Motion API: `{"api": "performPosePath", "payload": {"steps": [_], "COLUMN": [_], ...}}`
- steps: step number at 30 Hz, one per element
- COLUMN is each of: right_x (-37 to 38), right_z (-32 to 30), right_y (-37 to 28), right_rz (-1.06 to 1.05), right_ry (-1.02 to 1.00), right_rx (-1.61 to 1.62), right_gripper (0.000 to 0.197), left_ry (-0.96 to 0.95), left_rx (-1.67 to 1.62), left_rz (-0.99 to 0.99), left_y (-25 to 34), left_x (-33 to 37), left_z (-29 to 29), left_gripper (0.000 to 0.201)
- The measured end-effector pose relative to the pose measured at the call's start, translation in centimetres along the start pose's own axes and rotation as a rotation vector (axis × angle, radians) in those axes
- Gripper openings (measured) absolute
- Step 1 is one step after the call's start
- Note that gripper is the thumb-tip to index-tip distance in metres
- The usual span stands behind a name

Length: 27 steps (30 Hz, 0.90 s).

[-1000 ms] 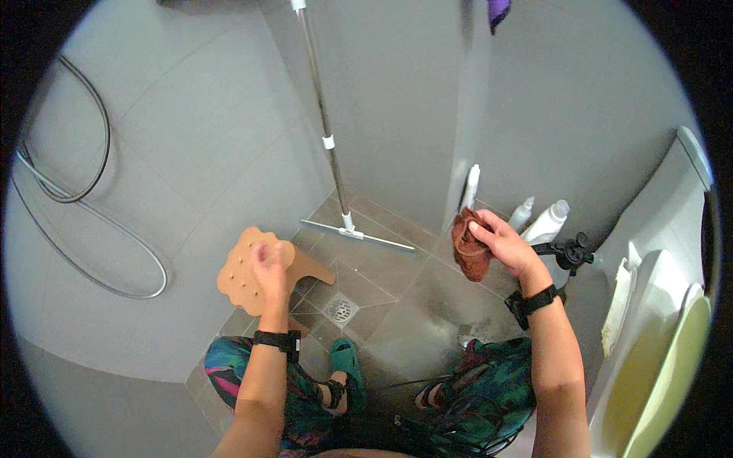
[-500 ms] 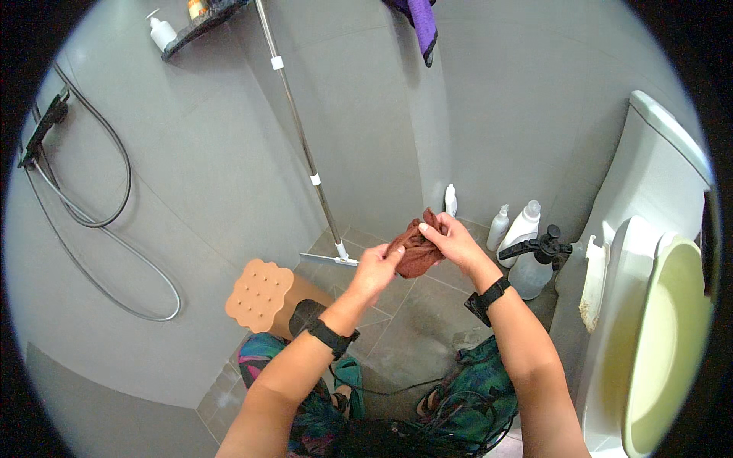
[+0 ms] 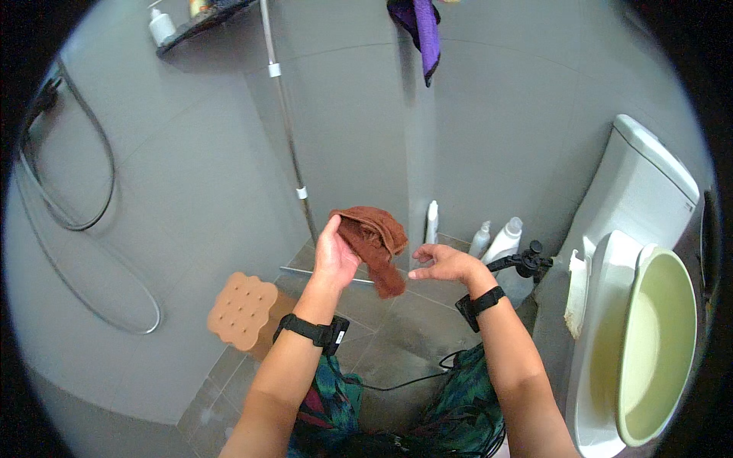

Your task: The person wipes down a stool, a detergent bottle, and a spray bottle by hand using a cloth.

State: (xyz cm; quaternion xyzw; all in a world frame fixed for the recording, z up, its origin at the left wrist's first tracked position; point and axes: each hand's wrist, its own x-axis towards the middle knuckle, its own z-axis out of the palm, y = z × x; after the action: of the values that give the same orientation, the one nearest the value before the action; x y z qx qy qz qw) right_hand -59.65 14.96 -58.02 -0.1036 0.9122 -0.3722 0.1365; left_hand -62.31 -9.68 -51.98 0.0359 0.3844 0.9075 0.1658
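A brown cloth hangs bunched from my left hand, its thumb pressed on the cloth's edge and the palm beneath. One end of the cloth droops to the right of that hand. My right hand is apart from the cloth, to its right, with thumb and fingers spread and nothing between them. Both wrists wear black straps. Behind the cloth, a long-handled floor squeegee leans against the wall, its blade partly hidden by my left hand.
An orange-tan stool stands at lower left. On the right are a toilet with a pale green basin on it, a pump sprayer and several white bottles. A shower hose hangs left; a purple cloth hangs above.
My right hand has let go of the brown cloth and moved away to its right. The left hand has moved left with the cloth, which now hangs looser. The view has shifted slightly.
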Motion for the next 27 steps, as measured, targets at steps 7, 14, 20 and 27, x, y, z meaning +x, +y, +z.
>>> {"api": "performPosePath", "payload": {"steps": [7, 14, 20, 27], "right_x": [-1.5, -0.2, -0.4, -3.6], "right_z": [1.8, 0.8, -0.6, -3.3], "right_y": [-4.1, 0.1, -0.1, -0.4], "right_rz": [0.065, 0.17, 0.118, -0.346], "right_ry": [0.181, 0.493, 0.529, 0.718], "right_rx": [0.994, 1.393, 1.208, 0.624], "right_gripper": [0.06, 0.032, 0.043, 0.036], "left_ry": [-0.186, -0.117, -0.116, -0.187], "left_rx": [-0.14, 0.111, 0.296, 0.529], "left_rz": [-0.279, -0.304, -0.132, 0.314], "left_y": [-4.6, -6.4, -6.5, -4.9], "left_x": [3.4, 6.5, 8.6, 8.6], "left_z": [-1.9, -2.7, -3.9, -1.9], "left_gripper": [0.05, 0.044, 0.036, 0.035]}}
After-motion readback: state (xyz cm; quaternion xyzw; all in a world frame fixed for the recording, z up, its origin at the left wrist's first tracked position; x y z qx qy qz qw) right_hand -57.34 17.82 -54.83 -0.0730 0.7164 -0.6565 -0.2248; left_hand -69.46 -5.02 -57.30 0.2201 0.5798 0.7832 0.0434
